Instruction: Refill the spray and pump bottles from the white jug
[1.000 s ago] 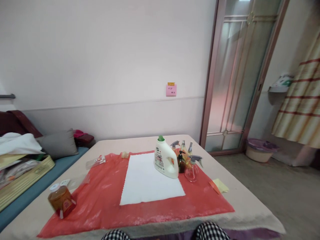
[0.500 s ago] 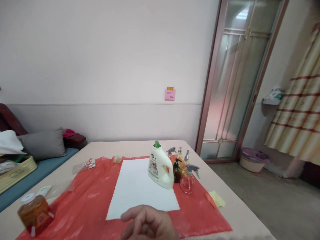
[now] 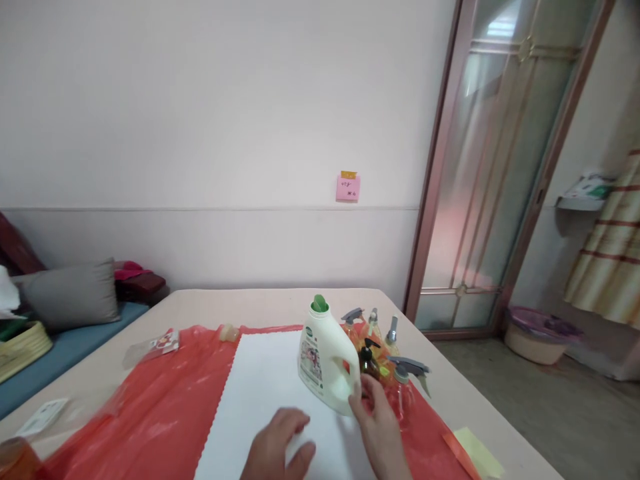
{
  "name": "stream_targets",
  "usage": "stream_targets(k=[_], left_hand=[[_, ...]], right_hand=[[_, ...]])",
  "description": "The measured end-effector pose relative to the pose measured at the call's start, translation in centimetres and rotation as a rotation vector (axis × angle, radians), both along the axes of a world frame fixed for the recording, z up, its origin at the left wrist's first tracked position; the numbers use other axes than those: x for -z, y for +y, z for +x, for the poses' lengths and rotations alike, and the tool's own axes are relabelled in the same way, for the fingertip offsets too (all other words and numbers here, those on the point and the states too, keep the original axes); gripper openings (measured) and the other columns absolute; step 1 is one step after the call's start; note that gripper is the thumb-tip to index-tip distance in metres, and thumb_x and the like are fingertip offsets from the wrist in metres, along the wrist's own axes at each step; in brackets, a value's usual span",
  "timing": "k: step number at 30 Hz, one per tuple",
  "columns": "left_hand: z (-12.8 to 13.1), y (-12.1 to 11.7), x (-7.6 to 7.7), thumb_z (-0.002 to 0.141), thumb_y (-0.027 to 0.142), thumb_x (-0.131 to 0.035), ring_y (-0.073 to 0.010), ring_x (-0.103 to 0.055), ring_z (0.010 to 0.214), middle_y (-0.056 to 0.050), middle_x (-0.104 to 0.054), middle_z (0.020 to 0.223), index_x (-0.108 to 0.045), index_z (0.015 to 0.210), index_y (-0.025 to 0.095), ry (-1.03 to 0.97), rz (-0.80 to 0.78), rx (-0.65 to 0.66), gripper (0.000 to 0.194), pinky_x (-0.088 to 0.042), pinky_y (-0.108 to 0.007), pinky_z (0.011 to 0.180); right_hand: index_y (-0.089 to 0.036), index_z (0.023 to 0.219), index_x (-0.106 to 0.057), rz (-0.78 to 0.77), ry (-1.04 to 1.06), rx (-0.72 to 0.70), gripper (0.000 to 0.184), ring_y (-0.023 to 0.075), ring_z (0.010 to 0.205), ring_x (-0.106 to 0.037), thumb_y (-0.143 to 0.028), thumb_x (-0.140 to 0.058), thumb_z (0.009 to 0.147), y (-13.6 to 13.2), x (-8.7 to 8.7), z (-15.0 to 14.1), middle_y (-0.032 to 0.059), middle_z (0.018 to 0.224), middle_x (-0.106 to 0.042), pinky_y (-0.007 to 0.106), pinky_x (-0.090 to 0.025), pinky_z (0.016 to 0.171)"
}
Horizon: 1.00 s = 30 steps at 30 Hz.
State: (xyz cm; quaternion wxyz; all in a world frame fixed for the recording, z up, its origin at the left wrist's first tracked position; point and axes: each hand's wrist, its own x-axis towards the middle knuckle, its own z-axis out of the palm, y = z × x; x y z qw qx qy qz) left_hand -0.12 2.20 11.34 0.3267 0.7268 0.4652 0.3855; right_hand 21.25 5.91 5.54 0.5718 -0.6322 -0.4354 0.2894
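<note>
A white detergent bottle (image 3: 320,360) with a handle and green mouth stands upright on a white sheet (image 3: 260,373) with a scalloped edge. My right hand (image 3: 377,423) is at the lower end of its handle, with thumb and fingers closed about the handle's edge; the fingertips are partly hidden. Left of it, my left hand (image 3: 280,443) is held over the sheet, fingers apart and holding nothing. Just beyond my right hand stand a dark pump bottle (image 3: 369,367), a clear spray bottle (image 3: 401,393) with a grey trigger, and several other spray bottles.
Red plastic sheeting (image 3: 170,387) covers much of the beige table (image 3: 195,307). A yellow paper note (image 3: 477,453) lies at right, a small white box (image 3: 43,417) at left. An amber jar (image 3: 20,460) is cut off at lower left. A pink note (image 3: 348,187) is on the wall.
Two hands are now in view where one showed at the bottom centre. My right hand has reached the detergent bottle's handle. The view has moved closer, and the amber jar has mostly left it.
</note>
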Motion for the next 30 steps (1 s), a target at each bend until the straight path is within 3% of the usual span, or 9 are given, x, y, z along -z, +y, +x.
stream_targets(k=[2, 4, 10, 13, 16, 19, 24, 26, 30], left_hand=[[0.9, 2.2, -1.2, 0.083, 0.038, -0.057, -0.0214, -0.065, 0.092, -0.006, -0.071, 0.099, -0.069, 0.099, 0.022, -0.04, 0.0, -0.115, 0.025, -0.052, -0.033, 0.084], [2.0, 4.0, -1.2, 0.083, 0.039, -0.054, -0.0224, -0.065, 0.099, -0.008, -0.071, 0.106, -0.068, 0.103, 0.021, -0.13, -0.059, -0.193, 0.031, -0.051, -0.034, 0.089], [3.2, 6.3, 5.2, 0.075, 0.042, -0.057, -0.0247, -0.069, 0.096, -0.012, -0.073, 0.103, -0.066, 0.105, 0.014, -0.22, -0.298, -0.306, 0.042, -0.053, -0.034, 0.086], [2.7, 6.6, 6.7, 0.072, 0.043, -0.061, -0.0261, -0.068, 0.101, -0.014, -0.072, 0.109, -0.067, 0.106, 0.015, -0.277, -0.373, -0.292, 0.044, -0.052, -0.035, 0.089], [2.5, 6.9, 6.2, 0.071, 0.048, -0.064, -0.0281, -0.065, 0.108, -0.015, -0.07, 0.113, -0.064, 0.111, 0.014, -0.364, -0.385, -0.34, 0.052, -0.05, -0.037, 0.093], [2.6, 7.2, 5.3, 0.071, 0.051, -0.064, -0.0286, -0.064, 0.11, -0.017, -0.069, 0.114, -0.058, 0.119, 0.011, -0.452, -0.409, -0.357, 0.062, -0.049, -0.037, 0.094], [2.4, 7.7, 4.5, 0.072, 0.049, -0.066, -0.0267, -0.065, 0.094, -0.011, -0.071, 0.097, -0.058, 0.11, 0.013, -0.365, -0.447, -0.228, 0.053, -0.051, -0.034, 0.082], [2.2, 7.6, 4.2, 0.072, 0.047, -0.067, -0.0251, -0.064, 0.082, -0.007, -0.07, 0.083, -0.061, 0.098, 0.014, -0.316, -0.431, -0.258, 0.043, -0.05, -0.033, 0.073], [1.9, 7.1, 3.5, 0.07, 0.041, -0.066, -0.0226, -0.062, 0.071, -0.002, -0.067, 0.07, -0.063, 0.088, 0.016, -0.405, -0.447, -0.251, 0.031, -0.048, -0.031, 0.066]], right_hand=[[-0.012, 0.127, -0.05, 0.001, -0.023, 0.045, 0.074, 0.0341, 0.126, -0.049, -0.053, -0.055, 0.065, 2.4, 0.6, 0.4, 0.0197, 0.135, -0.054, 0.044, -0.036, 0.106], [-0.01, 0.129, -0.049, -0.016, -0.039, 0.064, 0.078, 0.0358, 0.128, -0.047, -0.051, -0.055, 0.064, 4.4, 1.4, 0.6, 0.0214, 0.136, -0.053, 0.045, -0.035, 0.107], [-0.014, 0.106, -0.063, -0.072, -0.011, -0.032, 0.055, 0.0324, 0.089, -0.064, -0.048, -0.06, 0.062, 6.7, 3.7, 2.3, 0.0124, 0.094, -0.071, 0.042, -0.049, 0.081], [-0.015, 0.095, -0.065, -0.067, 0.056, -0.128, 0.046, 0.0285, 0.077, -0.063, -0.047, -0.065, 0.062, 6.9, 3.6, 3.0, 0.0078, 0.081, -0.071, 0.038, -0.049, 0.071], [-0.016, 0.093, -0.066, -0.031, 0.107, -0.219, 0.042, 0.0255, 0.075, -0.063, -0.043, -0.071, 0.061, 6.8, 2.7, 1.5, 0.0055, 0.081, -0.071, 0.034, -0.049, 0.069], [-0.016, 0.092, -0.066, -0.002, 0.13, -0.288, 0.037, 0.0231, 0.072, -0.062, -0.041, -0.071, 0.065, 5.7, 2.0, -2.5, 0.0037, 0.079, -0.071, 0.031, -0.049, 0.066], [-0.017, 0.102, -0.068, 0.068, 0.154, -0.428, 0.047, 0.0289, 0.09, -0.067, -0.057, -0.06, 0.078, 2.7, 2.3, -9.0, 0.0104, 0.093, -0.074, 0.035, -0.052, 0.08], [-0.021, 0.107, -0.069, 0.085, 0.059, -0.4, 0.047, 0.0301, 0.092, -0.067, -0.057, -0.058, 0.081, 1.8, 2.6, -9.7, 0.0118, 0.095, -0.074, 0.036, -0.051, 0.082], [-0.027, 0.092, -0.075, 0.122, -0.157, -0.372, 0.033, 0.0252, 0.074, -0.066, -0.055, -0.058, 0.083, 1.3, 3.0, -8.6, 0.0073, 0.078, -0.073, 0.031, -0.05, 0.073]])
